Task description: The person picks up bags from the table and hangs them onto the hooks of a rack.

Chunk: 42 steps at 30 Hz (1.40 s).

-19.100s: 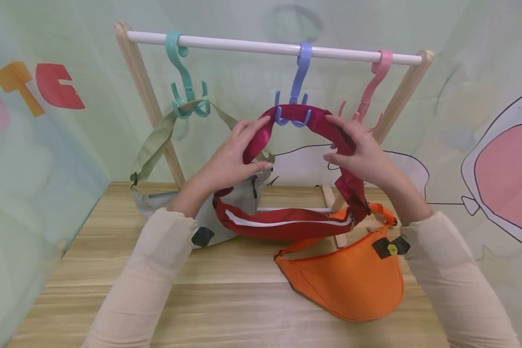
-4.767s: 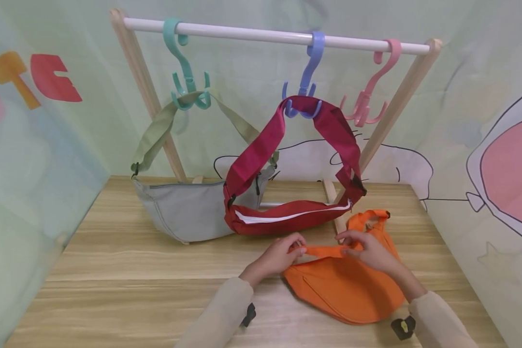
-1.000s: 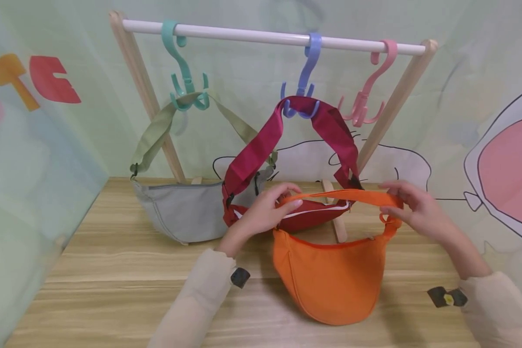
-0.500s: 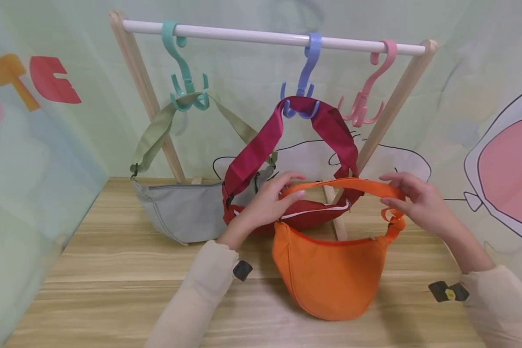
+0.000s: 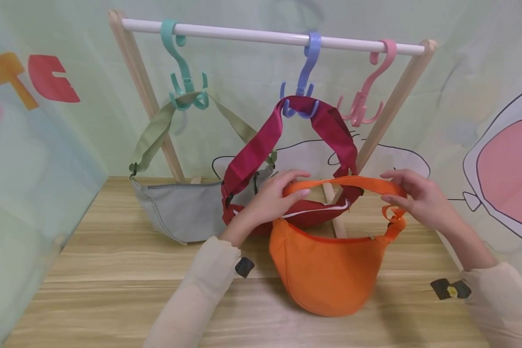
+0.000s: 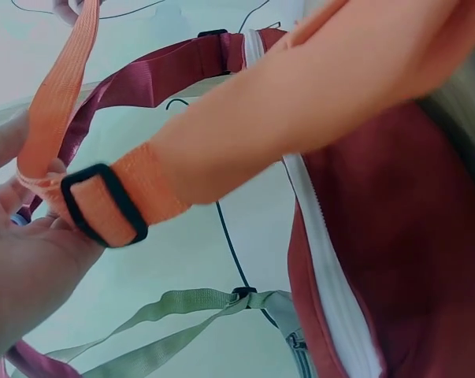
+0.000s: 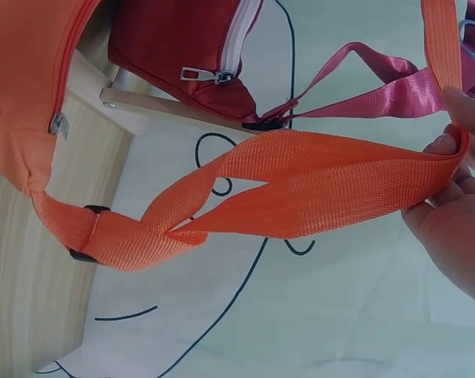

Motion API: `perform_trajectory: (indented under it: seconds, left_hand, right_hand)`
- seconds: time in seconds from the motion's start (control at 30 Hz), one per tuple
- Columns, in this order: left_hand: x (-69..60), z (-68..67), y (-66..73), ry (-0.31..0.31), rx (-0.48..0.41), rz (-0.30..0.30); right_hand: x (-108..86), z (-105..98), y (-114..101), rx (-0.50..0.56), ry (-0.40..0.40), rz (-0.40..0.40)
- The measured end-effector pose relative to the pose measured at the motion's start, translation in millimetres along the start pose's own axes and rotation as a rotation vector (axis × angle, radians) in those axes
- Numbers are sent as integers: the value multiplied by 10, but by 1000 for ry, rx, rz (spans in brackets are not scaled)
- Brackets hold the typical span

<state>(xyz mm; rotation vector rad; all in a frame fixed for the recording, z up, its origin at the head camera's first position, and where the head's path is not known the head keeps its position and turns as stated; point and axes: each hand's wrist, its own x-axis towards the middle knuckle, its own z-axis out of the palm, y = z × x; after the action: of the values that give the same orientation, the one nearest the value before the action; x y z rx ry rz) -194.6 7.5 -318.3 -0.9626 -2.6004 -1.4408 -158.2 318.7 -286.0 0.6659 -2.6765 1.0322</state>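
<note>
Both hands hold the strap (image 5: 352, 182) of an orange shoulder bag (image 5: 330, 275), which hangs upright below them over the table. My left hand (image 5: 271, 198) grips the strap's left end; in the left wrist view a black slide buckle (image 6: 103, 206) lies against its fingers. My right hand (image 5: 426, 200) pinches the strap's right end, seen in the right wrist view as a doubled orange band (image 7: 324, 193). Whether the bag's base touches the table cannot be told. Behind it, a red bag (image 5: 313, 220) hangs by its strap from a blue hook (image 5: 306, 67).
A white rail (image 5: 243, 35) on wooden legs carries the hooks. A grey bag (image 5: 187, 212) hangs from the teal hook (image 5: 182, 72) at left. The pink hook (image 5: 361, 104) at right bears nothing. The wooden table (image 5: 135, 290) spreads below, with printed cloth walls around.
Earlier, both hands were at the red bag's strap on the blue hook. Later they took the orange bag's strap as it lay on the table. The bag now stands upright and slightly higher.
</note>
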Motion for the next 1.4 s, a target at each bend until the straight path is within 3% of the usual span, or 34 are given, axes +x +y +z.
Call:
perform_trajectory:
  seconds: [0.27,0.67,0.83,1.4]
  left_hand:
    - [23,-35,72,9,-20,-25]
    - [58,-84,124,61,-32,-13]
    - [59,-103,139,75,-29,-7]
    - [40,-130,97,70,-19,21]
  right_hand:
    - [48,-54,-11,4,-6,-6]
    - [88,-137,-35,-61,-5,130]
    - [92,-167,-45,-66,8,150]
    - [90,-227,-79,-41,-6,149]
